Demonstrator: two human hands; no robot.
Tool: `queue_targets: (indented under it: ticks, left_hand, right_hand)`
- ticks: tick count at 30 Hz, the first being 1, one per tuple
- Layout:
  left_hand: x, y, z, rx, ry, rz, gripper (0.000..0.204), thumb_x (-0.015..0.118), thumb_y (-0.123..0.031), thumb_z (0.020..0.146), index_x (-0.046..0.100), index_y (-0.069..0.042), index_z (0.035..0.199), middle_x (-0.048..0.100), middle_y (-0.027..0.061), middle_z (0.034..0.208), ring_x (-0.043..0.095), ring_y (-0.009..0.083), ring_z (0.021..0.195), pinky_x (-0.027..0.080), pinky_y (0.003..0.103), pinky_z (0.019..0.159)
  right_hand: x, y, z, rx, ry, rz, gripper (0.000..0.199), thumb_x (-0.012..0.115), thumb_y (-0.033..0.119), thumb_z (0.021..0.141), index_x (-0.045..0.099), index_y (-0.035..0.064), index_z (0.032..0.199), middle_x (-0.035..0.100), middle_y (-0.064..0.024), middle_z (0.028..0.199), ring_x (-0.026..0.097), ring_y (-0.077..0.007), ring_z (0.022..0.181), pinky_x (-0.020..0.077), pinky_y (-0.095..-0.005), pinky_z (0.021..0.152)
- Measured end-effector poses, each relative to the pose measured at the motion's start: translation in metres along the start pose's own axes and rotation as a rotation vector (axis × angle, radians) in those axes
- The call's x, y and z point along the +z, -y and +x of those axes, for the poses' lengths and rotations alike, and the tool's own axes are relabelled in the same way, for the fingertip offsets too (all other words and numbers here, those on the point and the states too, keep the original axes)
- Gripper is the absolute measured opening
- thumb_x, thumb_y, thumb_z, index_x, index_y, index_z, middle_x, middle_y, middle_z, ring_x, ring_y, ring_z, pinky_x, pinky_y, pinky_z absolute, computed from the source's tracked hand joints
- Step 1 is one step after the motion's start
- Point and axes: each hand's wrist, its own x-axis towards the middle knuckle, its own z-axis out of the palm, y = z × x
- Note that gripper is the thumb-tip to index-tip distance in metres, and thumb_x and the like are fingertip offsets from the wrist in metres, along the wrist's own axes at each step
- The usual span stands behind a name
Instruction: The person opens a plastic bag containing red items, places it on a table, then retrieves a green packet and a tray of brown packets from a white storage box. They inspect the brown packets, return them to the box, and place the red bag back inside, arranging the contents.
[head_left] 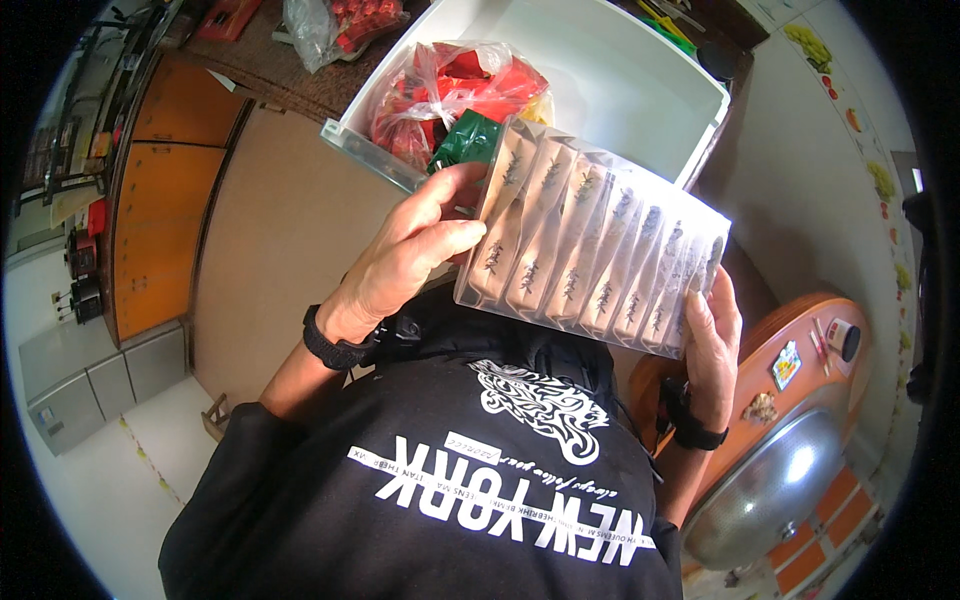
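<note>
Between my two hands is a clear plastic box (600, 240) filled with several tan paper packets in rows, dark writing on each. My left hand (410, 240) grips its left side, thumb on the front face and fingers behind. My right hand (712, 325) pinches the lower right corner, thumb in front. The box is tilted, with its upper edge over the near side of a white drawer-like bin (620, 75). Inside that bin, at its left, lie a tied clear bag of red packages (455, 90) and a dark green packet (465, 140).
The bin rests on a dark brown countertop (290, 75), with another plastic bag of red items (345, 25) to its left. At lower right a round wooden table (830, 310) carries a large metal dome cover (765, 490) and a jar (843, 338). Orange cabinets (165, 190) stand at left.
</note>
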Motion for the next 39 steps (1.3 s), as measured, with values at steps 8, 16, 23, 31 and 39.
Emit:
queue_targets:
  ticks: [8, 16, 23, 31, 39]
  left_hand:
    - [0.002, 0.001, -0.001, 0.017, -0.047, 0.017, 0.052, 0.055, -0.019, 0.098, 0.043, 0.001, 0.145, 0.058, 0.0069, 0.119, 0.055, 0.0127, 0.108, 0.045, 0.028, 0.097]
    - [0.004, 0.005, -0.002, 0.066, -0.08, 0.09, 0.055, 0.057, -0.022, 0.1, 0.041, 0.002, 0.146, 0.058, 0.0093, 0.122, 0.055, 0.0133, 0.109, 0.046, 0.03, 0.096]
    - [0.005, 0.007, -0.005, 0.088, -0.097, 0.114, 0.054, 0.056, -0.023, 0.101, 0.041, 0.002, 0.146, 0.058, 0.0104, 0.124, 0.055, 0.014, 0.111, 0.045, 0.03, 0.098]
    - [0.004, 0.011, -0.01, 0.111, -0.099, 0.103, 0.051, 0.056, -0.019, 0.101, 0.041, 0.002, 0.145, 0.058, 0.0089, 0.123, 0.054, 0.0118, 0.11, 0.045, 0.028, 0.098]
    - [0.006, 0.011, -0.012, 0.132, -0.102, 0.083, 0.051, 0.055, -0.019, 0.102, 0.04, 0.001, 0.146, 0.058, 0.0084, 0.124, 0.055, 0.0129, 0.111, 0.044, 0.029, 0.1]
  right_hand:
    - [-0.003, -0.001, 0.001, -0.031, 0.032, -0.03, 0.066, 0.07, 0.029, 0.094, 0.042, 0.0023, 0.147, 0.066, -0.0117, 0.116, 0.063, -0.0167, 0.107, 0.0507, -0.0333, 0.095]
    - [-0.002, 0.001, -0.001, -0.028, 0.028, -0.063, 0.068, 0.071, 0.033, 0.093, 0.043, 0.0016, 0.146, 0.065, -0.0104, 0.118, 0.062, -0.0166, 0.107, 0.0486, -0.0333, 0.095]
    - [-0.001, 0.005, -0.004, -0.023, 0.039, -0.053, 0.066, 0.071, 0.031, 0.093, 0.044, 0.0014, 0.145, 0.065, -0.0095, 0.119, 0.061, -0.0163, 0.108, 0.0477, -0.0329, 0.096]
    - [0.005, 0.008, -0.006, -0.016, 0.056, -0.014, 0.061, 0.069, 0.026, 0.094, 0.044, 0.0012, 0.145, 0.065, -0.0104, 0.121, 0.061, -0.0168, 0.11, 0.0476, -0.0332, 0.098]
    - [0.005, 0.005, -0.006, -0.041, 0.082, 0.008, 0.064, 0.07, 0.028, 0.094, 0.043, 0.0015, 0.145, 0.064, -0.0126, 0.123, 0.061, -0.0195, 0.113, 0.048, -0.0353, 0.099]
